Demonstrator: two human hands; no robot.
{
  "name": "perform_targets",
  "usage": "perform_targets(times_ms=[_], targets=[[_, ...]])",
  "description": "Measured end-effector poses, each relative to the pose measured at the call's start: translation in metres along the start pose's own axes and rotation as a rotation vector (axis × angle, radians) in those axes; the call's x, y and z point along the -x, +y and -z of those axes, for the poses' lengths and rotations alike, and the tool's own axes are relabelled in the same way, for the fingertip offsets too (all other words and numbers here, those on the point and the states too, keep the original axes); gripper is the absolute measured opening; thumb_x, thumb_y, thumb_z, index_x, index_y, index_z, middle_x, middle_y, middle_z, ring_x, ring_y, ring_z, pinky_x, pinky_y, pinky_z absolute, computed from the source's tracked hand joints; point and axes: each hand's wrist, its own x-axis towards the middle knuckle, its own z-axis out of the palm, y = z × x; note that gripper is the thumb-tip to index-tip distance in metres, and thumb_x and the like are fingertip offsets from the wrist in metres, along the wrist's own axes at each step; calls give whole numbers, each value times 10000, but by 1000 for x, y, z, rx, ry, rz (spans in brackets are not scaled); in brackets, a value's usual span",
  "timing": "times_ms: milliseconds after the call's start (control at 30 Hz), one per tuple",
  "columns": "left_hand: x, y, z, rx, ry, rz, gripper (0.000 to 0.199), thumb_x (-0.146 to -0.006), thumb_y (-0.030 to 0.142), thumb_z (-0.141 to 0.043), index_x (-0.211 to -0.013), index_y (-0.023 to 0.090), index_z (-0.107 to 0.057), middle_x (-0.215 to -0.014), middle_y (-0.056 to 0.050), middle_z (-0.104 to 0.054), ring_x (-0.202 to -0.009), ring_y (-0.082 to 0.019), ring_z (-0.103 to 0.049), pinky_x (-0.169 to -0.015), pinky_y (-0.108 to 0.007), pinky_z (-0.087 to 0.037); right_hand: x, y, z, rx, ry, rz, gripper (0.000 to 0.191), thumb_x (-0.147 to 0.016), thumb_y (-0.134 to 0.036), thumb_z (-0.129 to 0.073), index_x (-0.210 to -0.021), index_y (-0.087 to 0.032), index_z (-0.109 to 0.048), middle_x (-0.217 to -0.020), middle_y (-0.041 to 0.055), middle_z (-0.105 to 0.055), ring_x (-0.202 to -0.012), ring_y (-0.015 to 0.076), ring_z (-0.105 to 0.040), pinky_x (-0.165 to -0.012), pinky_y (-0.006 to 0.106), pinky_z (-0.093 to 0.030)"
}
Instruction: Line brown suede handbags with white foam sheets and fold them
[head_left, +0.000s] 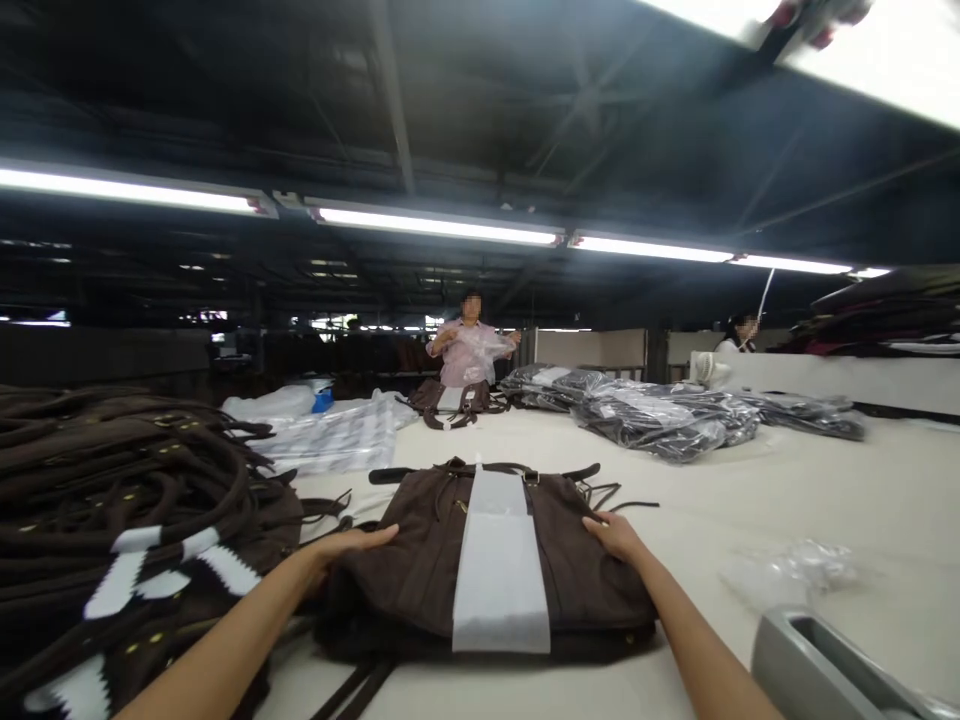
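A dark brown handbag lies on the pale table in front of me, with a white paper band down its middle. Its straps stick out at the far edge, and two more trail toward me at the lower left. My left hand grips the bag's left side, thumb on top and the other fingers hidden by the bag. On the opposite side my right hand holds the bag the same way, thumb resting on its upper face. Both hands are closed around the bag's sides.
A large pile of brown bags with white paper pieces stands at left. Clear plastic bags lie behind it. Wrapped bags are stacked at back right. A grey plastic object sits near right. Across the table a person handles clear plastic.
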Motion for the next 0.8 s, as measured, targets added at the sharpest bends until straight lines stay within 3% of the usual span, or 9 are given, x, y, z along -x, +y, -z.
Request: perform_targets(times_ms=[100,233,367,500,667,800], targets=[[26,6,4,101,-159,43,601,-641,729,-647,-810,159,-738,-994,-124,-746,-1110,-332,-629,-828,-356,-565,6,-3,-1,-64,-13,0,252,-816,-314,-589,-969,-144,-694,-1000,71,-737,-1003,239,-670,-868,297,-505],[55,9,12,325,-349,130,545,-541,568,-823,-897,168,-725,-1086,-126,-725,-1192,-289,-586,-956,-304,-517,25,-14,8,-129,-99,-45,207,-827,-257,-568,-952,-127,-669,-1063,96,-723,-1014,211,-671,-859,265,-514],[57,0,13,314,-175,111,500,-423,380,-899,-837,166,-720,-992,-128,-749,-1057,-318,-662,-886,-336,-556,60,-25,30,-184,-288,-186,318,-865,-368,-523,-789,-100,-676,-888,151,-740,-780,229,-716,-676,287,-553],[43,-20,6,261,-51,126,375,-470,404,-845,-722,160,-710,-888,-156,-755,-929,-332,-703,-809,-359,-577,92,-27,51,-210,-353,-315,436,-831,-533,-542,-927,-131,-681,-920,124,-738,-721,194,-695,-572,251,-506],[33,-41,3,249,57,124,421,-526,481,-796,-781,160,-704,-888,-143,-757,-906,-323,-706,-829,-370,-563,106,-23,60,-381,-452,-285,435,-801,-540,-562,-998,-165,-662,-1030,90,-725,-835,166,-675,-681,231,-501],[40,-42,2,344,12,177,509,-591,531,-749,-924,148,-715,-1027,-142,-739,-1012,-313,-678,-868,-358,-554,104,-28,61,-272,-438,-233,384,-792,-490,-560,-1004,-178,-631,-1030,99,-712,-870,205,-667,-683,285,-512]])
